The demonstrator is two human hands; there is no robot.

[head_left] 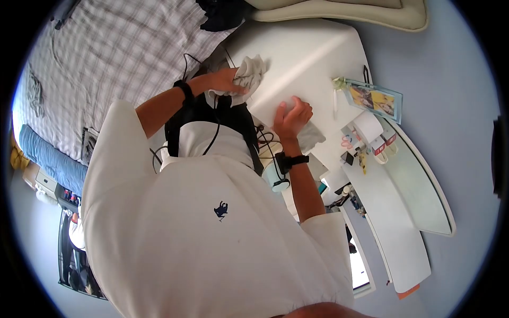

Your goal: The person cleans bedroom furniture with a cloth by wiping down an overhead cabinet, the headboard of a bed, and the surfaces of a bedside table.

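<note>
My left hand [225, 81] is closed on a crumpled light grey cloth [250, 73], which bunches up at the edge of a white tabletop [313, 50]. Part of the cloth hangs below my fingers. My right hand [292, 117] rests on the same white surface, thumb apart from loosely bent fingers, and I see nothing held in it. Beside its wrist lies a flat grey piece of fabric [312, 137], partly covered by the arm. Each wrist has a black band.
A framed picture [375, 100], a white roll [367, 126] and keys [362, 161] stand or lie to the right. Black cables [268, 139] run near my lap. A checked bedspread [116, 58] fills the left, and a beige cushioned edge [339, 9] borders the top.
</note>
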